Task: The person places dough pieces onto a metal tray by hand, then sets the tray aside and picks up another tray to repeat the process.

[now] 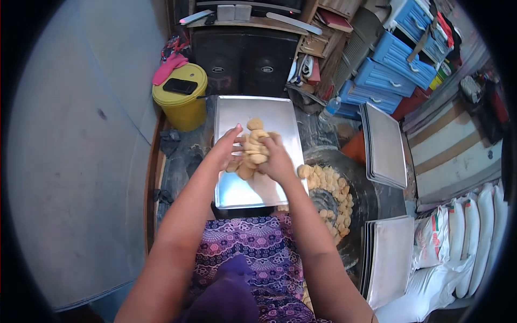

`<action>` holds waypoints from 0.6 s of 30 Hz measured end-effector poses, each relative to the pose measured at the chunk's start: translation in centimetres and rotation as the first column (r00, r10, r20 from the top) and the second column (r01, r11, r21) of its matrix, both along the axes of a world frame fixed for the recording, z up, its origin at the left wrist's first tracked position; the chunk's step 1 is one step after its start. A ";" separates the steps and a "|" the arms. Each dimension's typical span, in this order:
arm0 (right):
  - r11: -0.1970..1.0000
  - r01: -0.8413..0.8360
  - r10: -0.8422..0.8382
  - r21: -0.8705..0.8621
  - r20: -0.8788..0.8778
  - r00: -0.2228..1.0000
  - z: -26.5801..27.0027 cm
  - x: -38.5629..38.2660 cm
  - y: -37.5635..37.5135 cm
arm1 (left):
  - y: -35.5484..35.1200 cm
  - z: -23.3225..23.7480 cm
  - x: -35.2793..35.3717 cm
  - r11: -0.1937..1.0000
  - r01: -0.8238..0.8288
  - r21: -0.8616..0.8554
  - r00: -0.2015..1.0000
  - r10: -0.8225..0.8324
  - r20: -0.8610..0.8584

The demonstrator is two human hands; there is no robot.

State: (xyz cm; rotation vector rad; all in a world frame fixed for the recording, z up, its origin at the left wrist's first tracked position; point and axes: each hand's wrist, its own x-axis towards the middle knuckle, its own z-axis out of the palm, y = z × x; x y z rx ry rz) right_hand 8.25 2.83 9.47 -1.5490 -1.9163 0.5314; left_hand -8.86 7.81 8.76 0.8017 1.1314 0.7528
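Observation:
Over a shiny metal baking tray point(229, 116) is a heap of round, flattened dough pieces point(253, 144), pale yellow-brown. My left hand point(225, 149) cups the heap from the left, its thumb pointing up and its fingers against the pieces. From the right, my right hand point(277, 160) curls its fingers over the same heap, partly hiding it. A few pieces lie on the tray below and between the hands. To the right of the tray, a wide dark basin point(363, 210) holds many more such pieces along its inside.
Stacked metal trays point(385, 145) lean on the right, with another stack point(388, 261) nearer me. A yellow bucket point(186, 110) carries a phone on its lid. A water bottle point(329, 109) stands by blue drawers point(385, 75). White sacks point(431, 242) lie at right.

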 end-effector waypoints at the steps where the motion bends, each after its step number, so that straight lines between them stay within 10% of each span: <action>1: 1.000 -0.013 0.013 0.006 0.009 1.000 -2.2 -0.8 1.1 | 0.4 -0.8 -0.5 1.000 -0.028 0.012 0.996 0.027 0.083; 2: 0.990 -0.141 0.137 0.018 0.139 0.981 -4.7 -1.4 2.1 | 1.1 -1.9 -0.9 0.998 -0.055 0.022 0.985 0.051 0.162; 4: 0.963 -0.271 0.258 0.012 0.265 0.929 -5.1 -1.9 3.7 | 2.8 -6.1 -1.3 0.973 0.095 0.211 0.941 -0.019 -0.337; 6: 0.780 -0.407 0.304 -0.476 -0.280 0.911 -2.3 -0.3 5.0 | 3.6 -6.3 -1.7 0.937 0.219 0.273 0.796 -0.009 -0.605; 8: 0.795 -0.241 0.012 -0.556 -0.384 0.923 -1.4 0.6 7.3 | 5.7 -8.7 -2.2 0.941 0.192 0.278 0.821 0.001 -0.571; 10: 0.989 0.048 -0.047 -0.142 0.007 0.999 -5.1 1.7 11.6 | 6.9 -9.8 -2.4 0.944 0.180 0.276 0.841 -0.002 -0.541; 13: 0.999 0.010 -0.018 0.053 0.151 0.988 -9.4 1.1 15.3 | 8.4 -8.2 -3.0 0.977 -0.115 0.182 0.932 0.169 -0.319; 18: 0.908 -0.075 0.058 -0.412 -0.054 0.997 -7.5 1.1 20.6 | 10.9 -8.6 -3.3 0.972 -0.142 0.189 0.966 0.178 -0.188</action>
